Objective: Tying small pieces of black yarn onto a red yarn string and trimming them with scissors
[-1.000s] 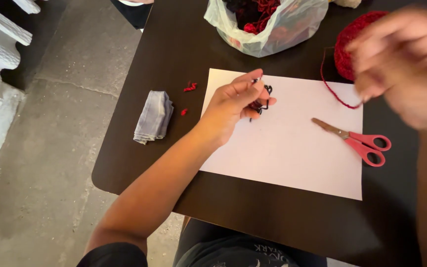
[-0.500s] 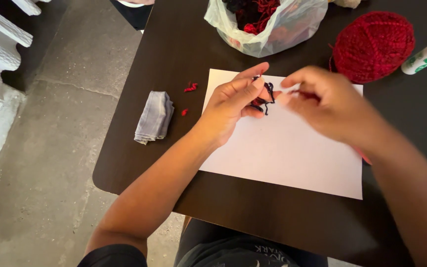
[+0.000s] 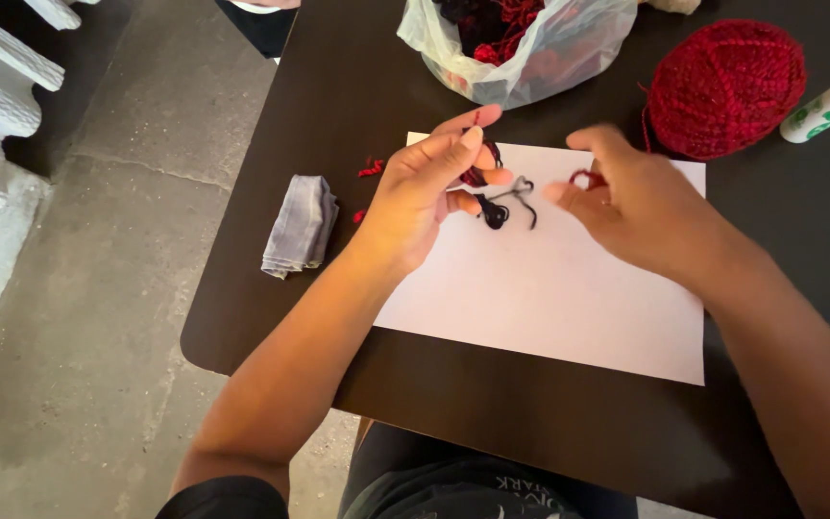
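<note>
Two hands work dark yarn [image 3: 501,197] over white paper [image 3: 549,288]: left hand [image 3: 425,192] pinches the bundle in its grip, right hand [image 3: 626,202], at three o'clock, is loosely curled. Tying seems underway; catching the loose end likely follows.

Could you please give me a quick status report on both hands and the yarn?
Left hand pinching dark yarn bundle over white paper. Right hand beside it, fingers on red yarn bit. Red yarn ball behind, apart.

Left hand [image 3: 425,197] raised, fingers pinched together in grip; right hand [image 3: 631,202] palm down, fingers curled, blurred.
</note>
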